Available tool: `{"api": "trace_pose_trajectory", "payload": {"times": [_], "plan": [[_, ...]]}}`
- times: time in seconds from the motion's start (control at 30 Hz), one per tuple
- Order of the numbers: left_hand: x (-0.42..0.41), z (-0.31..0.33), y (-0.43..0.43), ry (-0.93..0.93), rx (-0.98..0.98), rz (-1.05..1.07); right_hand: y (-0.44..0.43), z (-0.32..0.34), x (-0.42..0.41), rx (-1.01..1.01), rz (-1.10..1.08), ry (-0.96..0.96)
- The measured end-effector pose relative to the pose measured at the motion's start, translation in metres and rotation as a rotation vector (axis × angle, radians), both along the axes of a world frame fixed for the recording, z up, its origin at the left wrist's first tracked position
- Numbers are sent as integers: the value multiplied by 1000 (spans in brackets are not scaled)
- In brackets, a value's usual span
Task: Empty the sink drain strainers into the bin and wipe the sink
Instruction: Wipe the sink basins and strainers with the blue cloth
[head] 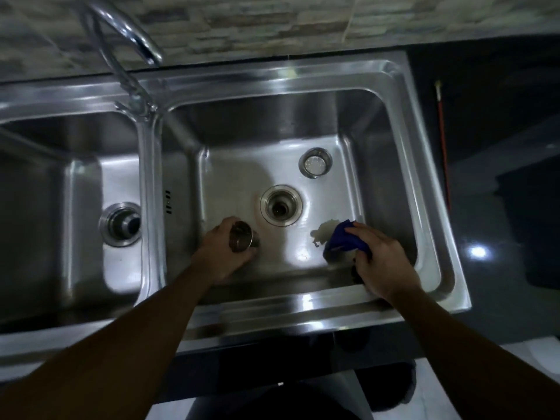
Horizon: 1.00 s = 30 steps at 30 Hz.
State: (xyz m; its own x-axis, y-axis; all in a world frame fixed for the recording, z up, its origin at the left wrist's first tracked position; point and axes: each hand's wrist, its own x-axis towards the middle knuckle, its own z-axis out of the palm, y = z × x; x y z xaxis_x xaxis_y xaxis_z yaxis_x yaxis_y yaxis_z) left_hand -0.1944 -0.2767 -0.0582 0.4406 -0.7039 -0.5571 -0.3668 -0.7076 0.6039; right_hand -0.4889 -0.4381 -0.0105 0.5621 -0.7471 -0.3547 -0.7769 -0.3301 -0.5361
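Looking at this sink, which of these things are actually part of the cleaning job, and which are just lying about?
Part of the job:
- strainer held in the left hand
- second strainer lying on the basin floor
- blue cloth under the right hand
- open drain
- sink

Just lying about:
- red rod on the dark counter
- tap

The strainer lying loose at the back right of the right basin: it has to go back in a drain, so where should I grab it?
Grip the strainer by its raised rim, fingers pinching opposite edges from straight above. It sits open side up on the sink floor, clear of both walls, so the rim is free all round.
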Motion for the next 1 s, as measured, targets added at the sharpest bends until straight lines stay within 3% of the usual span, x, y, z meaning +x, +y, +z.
{"api": "trace_pose_trajectory", "payload": {"times": [0.13,0.23,0.37,0.6,0.77,0.9,1.0], "plan": [[-5,31,2,197,-149,274,0,6,0,39,-19,-55],[-11,53,3,329,-256,416,2,17,19,128,-168,-115],[-19,80,0,531,-332,538,32,42,86,181,-283,-403],[-2,91,-8,802,-348,814,96,66,144,179,92,-599],[8,89,-11,897,-268,664,67,51,160,205,-56,-496],[15,80,-21,963,-359,809,84,37,148,204,-54,-466],[25,66,-28,898,-252,790,91,25,126,256,-4,-402]]}}
